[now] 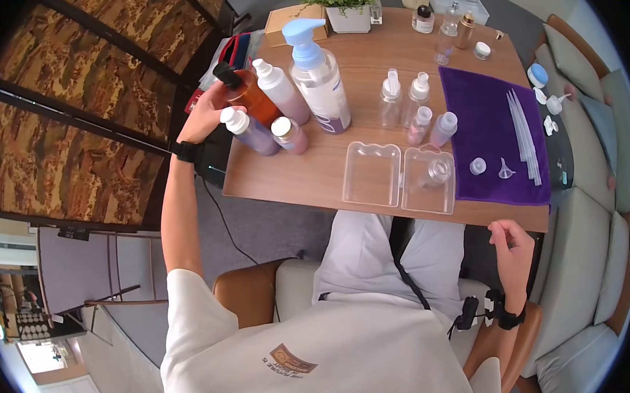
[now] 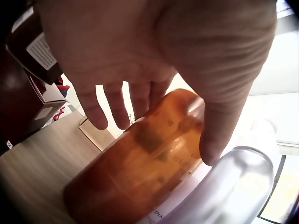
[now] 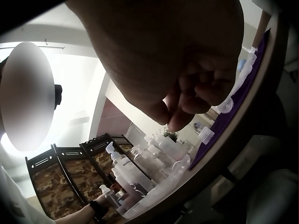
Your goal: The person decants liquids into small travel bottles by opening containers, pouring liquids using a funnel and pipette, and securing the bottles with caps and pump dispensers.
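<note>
My left hand (image 1: 203,118) holds an amber pump bottle (image 1: 261,108) with a black top, at the table's left side. In the left wrist view, the thumb (image 2: 214,140) lies along one side of the bottle and the fingers reach round the far side, partly hidden. Close beside it stand a white-capped bottle with purple liquid (image 1: 255,135), a tall white pump bottle (image 1: 284,96) and a small white-capped bottle (image 1: 291,136). Off the table's front right edge hovers my right hand (image 1: 514,248), its fingers loosely curled around nothing.
A large blue-topped pump bottle (image 1: 322,87) stands behind the group. Clear small bottles (image 1: 391,107) and an open clear case (image 1: 372,175) occupy the middle. On the purple cloth (image 1: 481,120) lie clear strips (image 1: 525,138) and a small funnel (image 1: 506,170). A potted plant (image 1: 349,18) stands farther back.
</note>
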`<state>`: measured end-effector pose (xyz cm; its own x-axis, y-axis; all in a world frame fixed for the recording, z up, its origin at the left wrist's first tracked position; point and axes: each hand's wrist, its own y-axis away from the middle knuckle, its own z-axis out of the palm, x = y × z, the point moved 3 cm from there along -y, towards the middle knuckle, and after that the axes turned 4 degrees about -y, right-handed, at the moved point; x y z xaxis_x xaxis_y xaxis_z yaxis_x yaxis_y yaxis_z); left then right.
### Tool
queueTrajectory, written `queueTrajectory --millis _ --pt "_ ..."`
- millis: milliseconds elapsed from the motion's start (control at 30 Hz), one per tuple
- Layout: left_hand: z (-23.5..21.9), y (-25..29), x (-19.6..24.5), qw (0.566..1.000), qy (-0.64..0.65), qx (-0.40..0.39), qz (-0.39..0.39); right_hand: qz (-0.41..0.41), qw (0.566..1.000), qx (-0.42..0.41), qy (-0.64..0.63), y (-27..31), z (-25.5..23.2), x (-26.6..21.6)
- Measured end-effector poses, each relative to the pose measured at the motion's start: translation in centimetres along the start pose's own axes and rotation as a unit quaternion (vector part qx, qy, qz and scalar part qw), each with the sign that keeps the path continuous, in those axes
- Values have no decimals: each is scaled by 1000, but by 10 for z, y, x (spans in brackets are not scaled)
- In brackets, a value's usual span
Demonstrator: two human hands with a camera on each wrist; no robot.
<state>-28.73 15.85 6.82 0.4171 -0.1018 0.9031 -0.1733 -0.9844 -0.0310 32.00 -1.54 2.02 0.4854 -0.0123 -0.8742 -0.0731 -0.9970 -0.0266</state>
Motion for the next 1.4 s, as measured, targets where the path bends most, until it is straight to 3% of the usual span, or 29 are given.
queueTrajectory --millis 133,200,233,367,400,433,500,533,600,700,867,1033,1133,1233,1400 --pt "-8 -2 -15 997 -47 53 11 -14 1000 1 -10 -4 1 -3" --pt "-16 5 -22 982 -62 175 32 -9 1000 10 -8 -8 -2 -5" --pt "-16 8 -10 987 -22 146 60 -19 1000 17 11 -12 -4 -6" --pt "-54 38 -1 963 -47 259 55 -28 998 59 15 -26 -23 -10" --pt "-61 51 10 943 -113 301 80 -29 997 69 20 -31 -29 -10" --pt "-87 64 -7 935 -79 343 29 -30 996 79 25 -38 -35 -9" --pt "-84 92 20 915 -61 395 58 -34 994 96 33 -51 -43 -6" --pt "-100 110 8 881 -66 469 13 -46 993 99 41 -58 -46 -4" --pt "-114 145 6 916 -17 394 67 -72 990 103 57 -71 -49 -1" --pt "-96 195 8 917 -29 395 55 -91 985 81 121 -86 -46 0" --pt "-14 225 40 946 -41 304 106 -90 979 49 178 -97 -42 4" --pt "57 227 54 958 -30 265 101 -60 985 35 161 -97 -42 10" --pt "92 219 56 967 -15 231 108 -40 997 46 43 -95 -44 7" --pt "130 205 58 964 15 255 70 61 993 -18 -104 -91 -43 -24" --pt "175 179 63 968 91 218 80 67 963 -155 -208 -82 -5 -72"
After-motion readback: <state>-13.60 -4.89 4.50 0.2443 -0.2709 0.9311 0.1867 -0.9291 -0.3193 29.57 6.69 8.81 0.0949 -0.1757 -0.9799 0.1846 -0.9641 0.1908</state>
